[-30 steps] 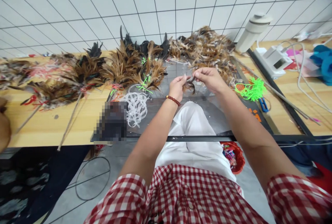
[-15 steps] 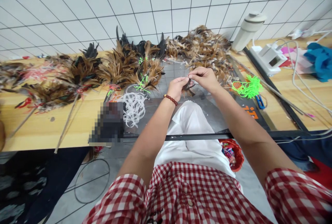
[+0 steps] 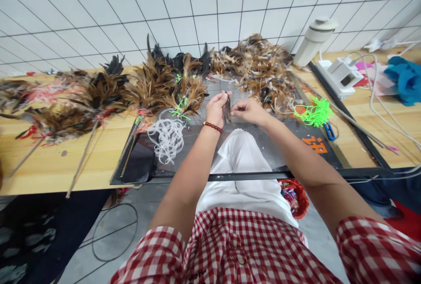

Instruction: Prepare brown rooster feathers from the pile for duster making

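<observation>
My left hand (image 3: 215,108), with a dark red bead bracelet at the wrist, is closed on a small dark feather (image 3: 226,109) that hangs below the fingertips. My right hand (image 3: 251,111) is just right of it, thumb and fingers pinched together at the feather's edge. Whatever that pinch holds is too small to make out. Both hands are over a dark framed panel (image 3: 259,143). Behind them lie a heap of loose brown feathers (image 3: 263,62) and tied brown and black feather bunches (image 3: 149,82).
White cord (image 3: 167,140) lies coiled beside a phone (image 3: 140,161) on the left. To the right are bright green strings (image 3: 314,112), a blue tool (image 3: 329,131), a white bottle (image 3: 315,40) and a power strip (image 3: 335,78). A red basket (image 3: 301,209) stands below the edge.
My hands, which met at the fingertips, have moved apart and slightly lower. My left hand has turned more upright with the feather; my right hand has drawn down beside it.
</observation>
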`<state>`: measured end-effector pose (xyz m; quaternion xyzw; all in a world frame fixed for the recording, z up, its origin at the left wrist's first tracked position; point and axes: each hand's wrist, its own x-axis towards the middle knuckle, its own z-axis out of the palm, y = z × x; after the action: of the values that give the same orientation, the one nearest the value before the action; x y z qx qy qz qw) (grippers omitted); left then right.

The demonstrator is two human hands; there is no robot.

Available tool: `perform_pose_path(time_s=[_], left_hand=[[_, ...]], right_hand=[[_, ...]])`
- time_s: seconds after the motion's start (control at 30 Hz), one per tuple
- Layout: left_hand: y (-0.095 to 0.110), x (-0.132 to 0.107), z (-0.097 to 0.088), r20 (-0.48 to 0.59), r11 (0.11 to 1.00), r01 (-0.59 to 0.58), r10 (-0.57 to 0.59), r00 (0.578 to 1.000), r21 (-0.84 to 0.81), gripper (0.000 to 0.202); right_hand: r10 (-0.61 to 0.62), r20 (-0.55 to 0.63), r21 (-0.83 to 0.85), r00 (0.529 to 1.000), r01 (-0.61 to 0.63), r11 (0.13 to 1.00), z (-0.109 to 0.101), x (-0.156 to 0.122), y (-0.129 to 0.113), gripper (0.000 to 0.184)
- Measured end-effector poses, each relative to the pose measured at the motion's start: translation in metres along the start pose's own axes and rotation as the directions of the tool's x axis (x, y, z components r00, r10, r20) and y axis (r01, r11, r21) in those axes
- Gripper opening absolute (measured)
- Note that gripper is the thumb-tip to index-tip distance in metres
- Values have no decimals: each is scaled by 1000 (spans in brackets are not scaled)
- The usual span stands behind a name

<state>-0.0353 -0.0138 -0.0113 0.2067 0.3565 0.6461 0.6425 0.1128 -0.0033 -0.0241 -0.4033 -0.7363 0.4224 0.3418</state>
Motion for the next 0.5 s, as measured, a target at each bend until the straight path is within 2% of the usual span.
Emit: perform_pose_path(time_s=[0.07, 0.17, 0.23, 0.3, 0.4, 0.5], left_hand=[[6, -2, 1, 17, 997, 47, -46, 999, -63, 17], [10, -4, 1, 18, 987, 106, -104, 994, -117, 23], [10, -5, 1, 16, 984, 126, -125, 992, -123, 26], [9, -6, 1, 21, 984, 139, -138, 990, -113, 27], [8, -7, 2, 21, 983, 153, -152, 988, -98, 28], [5, -8, 3, 12, 983, 163, -162, 987, -82, 28]], right_hand=[[1, 70, -187, 998, 12, 982, 3, -2, -3, 17], [5, 46, -402, 999, 14, 916, -8, -3, -8, 17], [-10, -47, -517, 999, -16, 856, -25, -4, -9, 20], [-42, -198, -633, 979, -95, 768, -47, -6, -7, 24], [-72, -403, -724, 912, -270, 634, -78, -11, 1, 28], [-76, -494, -733, 866, -368, 572, -98, -17, 9, 30]])
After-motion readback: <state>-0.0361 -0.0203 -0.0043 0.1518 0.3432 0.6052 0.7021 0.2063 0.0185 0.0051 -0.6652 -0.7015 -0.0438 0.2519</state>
